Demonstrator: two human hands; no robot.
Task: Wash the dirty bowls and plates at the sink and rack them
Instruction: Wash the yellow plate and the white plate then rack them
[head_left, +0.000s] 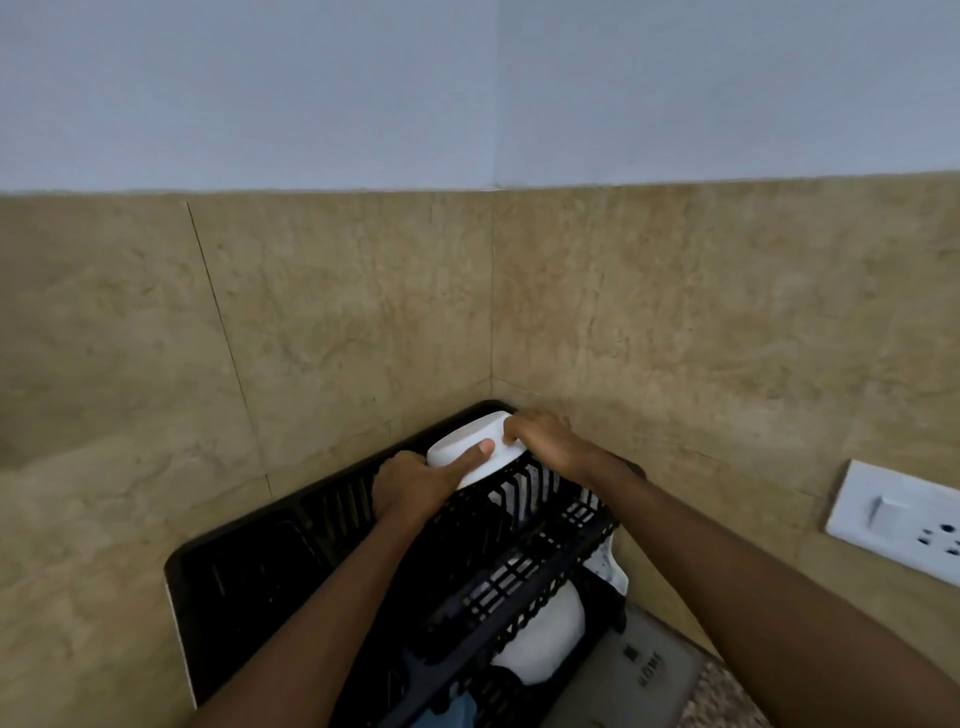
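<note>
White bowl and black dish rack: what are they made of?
White round bowl: likely glazed ceramic or melamine; smooth, opaque, faint sheen. Black slotted dish rack: looks like moulded plastic; thick matt ribs and slots, not wire.

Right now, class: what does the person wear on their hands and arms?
Nothing that shows. The left hand and right hand are gloveless, with no rings visible; both forearms are bare to the frame's edge, without sleeve, watch or bracelet.
</note>
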